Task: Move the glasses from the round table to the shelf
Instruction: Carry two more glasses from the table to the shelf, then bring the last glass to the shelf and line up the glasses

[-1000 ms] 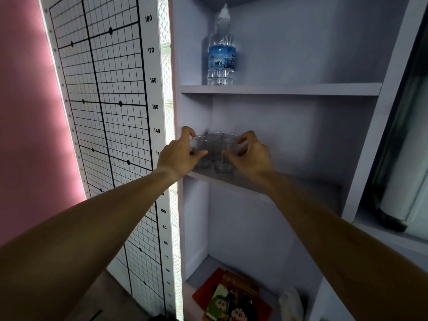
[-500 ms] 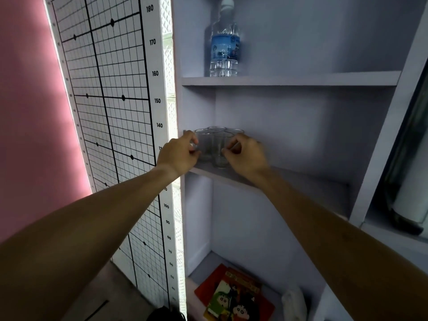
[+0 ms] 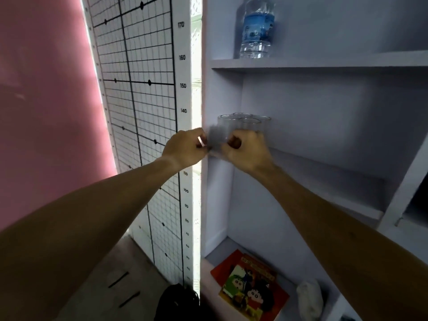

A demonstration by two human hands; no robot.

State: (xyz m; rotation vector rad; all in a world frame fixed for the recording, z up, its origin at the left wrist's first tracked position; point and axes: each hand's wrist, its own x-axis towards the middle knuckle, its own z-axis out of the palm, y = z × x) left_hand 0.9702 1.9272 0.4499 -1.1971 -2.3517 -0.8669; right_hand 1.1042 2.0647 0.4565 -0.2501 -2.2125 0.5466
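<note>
Several clear glasses (image 3: 243,121) stand bunched together at the left end of the middle shelf (image 3: 324,179) of a pale cabinet. My left hand (image 3: 185,150) hovers in front of the cabinet's left side panel, fingers curled, holding nothing. Just in front of the glasses is my right hand (image 3: 246,152), curled into a loose fist that hides their lower halves. A patch of motion blur sits between the two hands. The round table is out of view.
A water bottle (image 3: 256,31) stands on the upper shelf. A comic book (image 3: 250,286) and a white cloth (image 3: 309,297) lie on the bottom shelf. A gridded height chart (image 3: 143,89) and a pink wall (image 3: 46,89) are to the left, a black object (image 3: 178,302) below.
Both hands have let go of the glasses and drawn back toward me with fingers curling shut. The glasses stay on the shelf. The view has shifted right and closer.
</note>
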